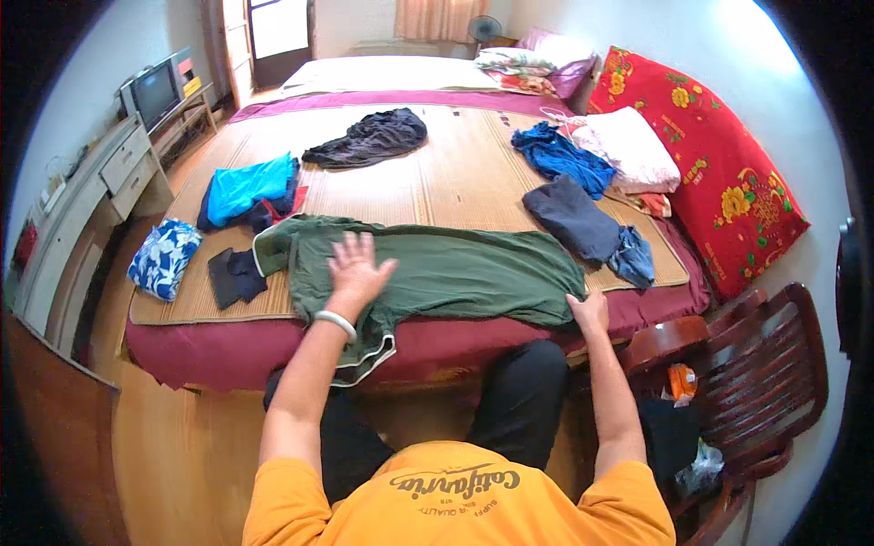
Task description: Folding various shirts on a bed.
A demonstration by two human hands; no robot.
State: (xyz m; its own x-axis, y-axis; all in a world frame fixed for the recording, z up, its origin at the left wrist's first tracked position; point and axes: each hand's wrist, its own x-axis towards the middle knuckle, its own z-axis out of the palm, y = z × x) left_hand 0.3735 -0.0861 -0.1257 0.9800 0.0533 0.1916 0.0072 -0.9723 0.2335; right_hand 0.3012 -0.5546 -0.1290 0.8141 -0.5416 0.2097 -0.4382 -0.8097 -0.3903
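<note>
A dark green shirt (464, 268) with white-trimmed sleeves lies sideways across the near edge of the bed. One sleeve hangs over the front edge, close to my left forearm. My left hand (358, 273) rests flat on the shirt's upper part, fingers spread, a white bangle on the wrist. At the right end, my right hand (590, 310) pinches the corner of the shirt's lower edge. Just left of the shirt lies a small dark folded cloth (237, 278).
Around the woven mat (464, 196) lie a blue-and-white patterned bundle (165, 259), bright blue clothes (250, 191), a black garment (369, 138), a royal blue garment (563, 159) and dark folded clothes (574, 218). A red floral panel (701, 173) leans right; a wooden chair (756, 373) stands nearer.
</note>
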